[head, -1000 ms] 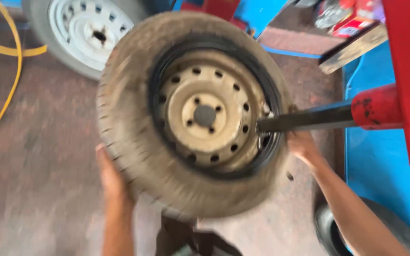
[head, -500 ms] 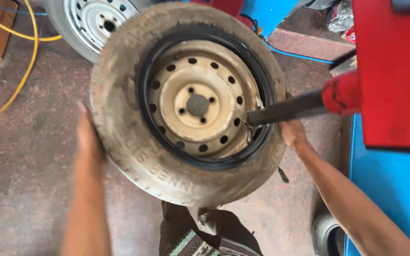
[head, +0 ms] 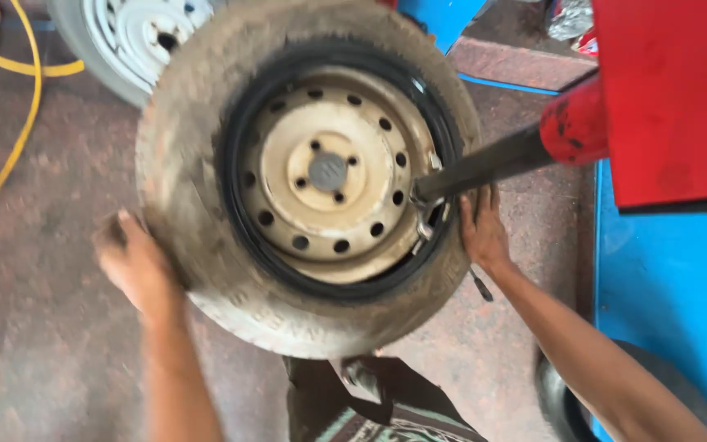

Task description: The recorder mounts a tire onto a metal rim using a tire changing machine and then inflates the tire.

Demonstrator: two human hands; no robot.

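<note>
Tyre [head: 206, 164], dusty grey, worn, on a cream steel rim [head: 333, 172].

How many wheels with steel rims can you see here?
2. One dusty wheel sits in the middle, between the left hand and the right hand. A second wheel lies at top left, partly behind it. Others may be hidden.

The left hand [head: 137, 266] now sits lower on the tyre [head: 206, 245], at its lower-left edge; 0.5 s ago it lay higher along the left side. The right hand [head: 482, 233] presses flatter against the tyre's right edge, fingers spread beneath the dark bar [head: 484, 168]
</note>
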